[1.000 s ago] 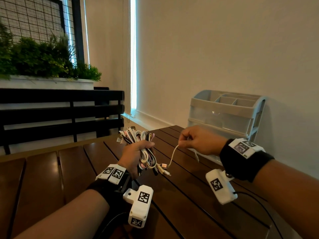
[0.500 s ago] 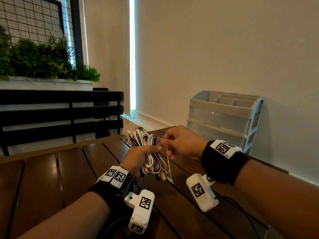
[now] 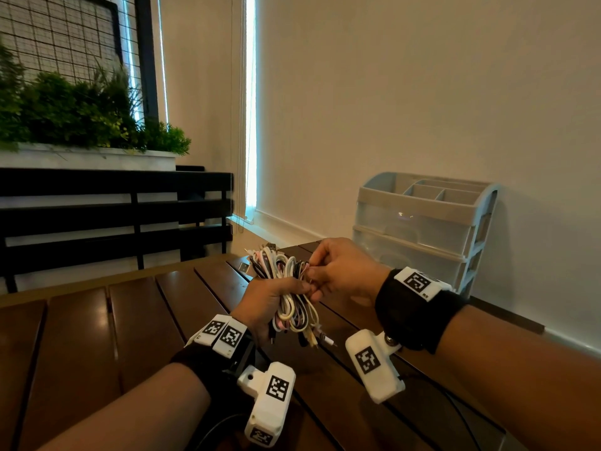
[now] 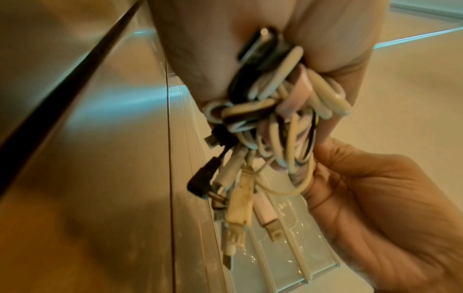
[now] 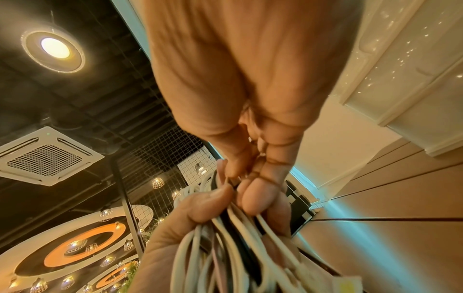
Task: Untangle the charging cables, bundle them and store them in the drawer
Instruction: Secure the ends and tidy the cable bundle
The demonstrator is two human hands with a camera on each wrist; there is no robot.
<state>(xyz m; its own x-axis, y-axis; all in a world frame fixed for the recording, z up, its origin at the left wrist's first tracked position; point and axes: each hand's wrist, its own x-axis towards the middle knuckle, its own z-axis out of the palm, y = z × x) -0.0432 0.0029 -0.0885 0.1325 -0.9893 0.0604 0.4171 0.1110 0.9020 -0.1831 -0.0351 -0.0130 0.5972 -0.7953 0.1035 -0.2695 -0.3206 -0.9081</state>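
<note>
My left hand grips a thick bundle of charging cables, white, pink, cream and black, held above the wooden table. Cable loops stick out above the fist and plug ends dangle below it. My right hand sits against the bundle's right side, its fingertips pinching a cable strand at the bundle. In the left wrist view the right hand curls beside the hanging loops. A pale plastic drawer unit stands at the table's far right, its drawers closed.
The drawer unit has a divided open tray on top and stands against the cream wall. A black slatted bench and a planter with green foliage lie beyond the table's left edge.
My right hand, which held a white cable stretched out to the right a second ago, has moved left to the bundle, and the cable's slack is now gathered in.
</note>
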